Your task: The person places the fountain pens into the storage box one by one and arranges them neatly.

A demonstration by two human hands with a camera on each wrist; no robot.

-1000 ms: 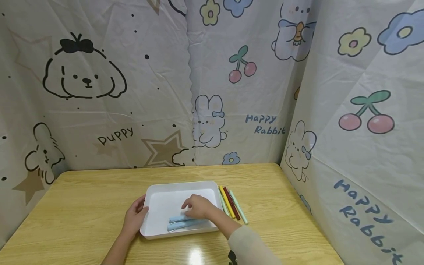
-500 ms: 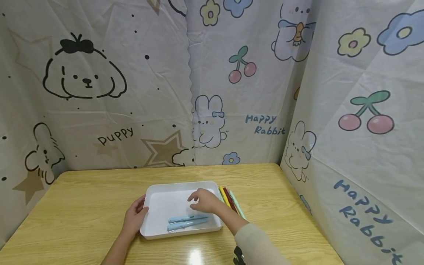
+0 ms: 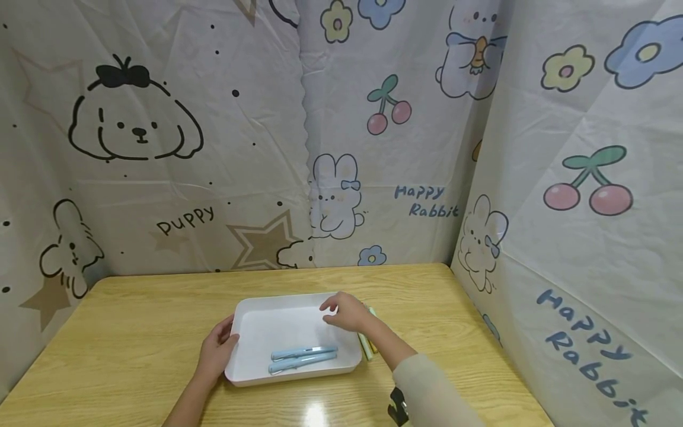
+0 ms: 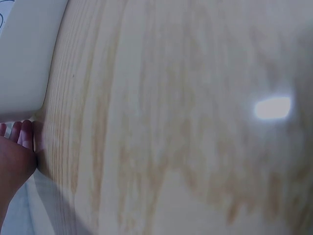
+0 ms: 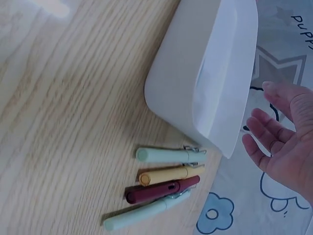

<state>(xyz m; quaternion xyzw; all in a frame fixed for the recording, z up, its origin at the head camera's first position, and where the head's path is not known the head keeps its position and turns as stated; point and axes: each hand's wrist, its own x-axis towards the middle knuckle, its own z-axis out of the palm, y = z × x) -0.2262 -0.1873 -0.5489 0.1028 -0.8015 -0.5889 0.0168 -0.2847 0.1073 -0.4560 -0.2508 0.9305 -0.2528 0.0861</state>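
My left hand (image 3: 216, 347) holds the left end of a white tray (image 3: 272, 326), thumb at the rim and fingers against the outside. In the left wrist view, those fingertips meet the tray's wall. Inside the tray, near its front, two light blue pens (image 3: 304, 352) lie side by side. Above the far right corner hovers my right hand (image 3: 344, 311), fingers loosely bent, nothing between them. To the tray's right lie a pale green pen (image 5: 166, 155), a yellow pen (image 5: 166, 175), a dark red pen (image 5: 159, 191) and a mint pen (image 5: 146, 211); my right arm partly hides them in the head view.
Everything rests on a wood-grain table (image 3: 160, 320). A printed cloth (image 3: 256, 148) hangs along the back, and another cloth side (image 3: 576, 249) stands on the right. A dark object (image 3: 397, 406) sits at the right sleeve.
My right hand has moved away from the light blue pens, going right and back towards the tray's far right corner. The left hand stays on the tray's end, and the blue pens lie as before.
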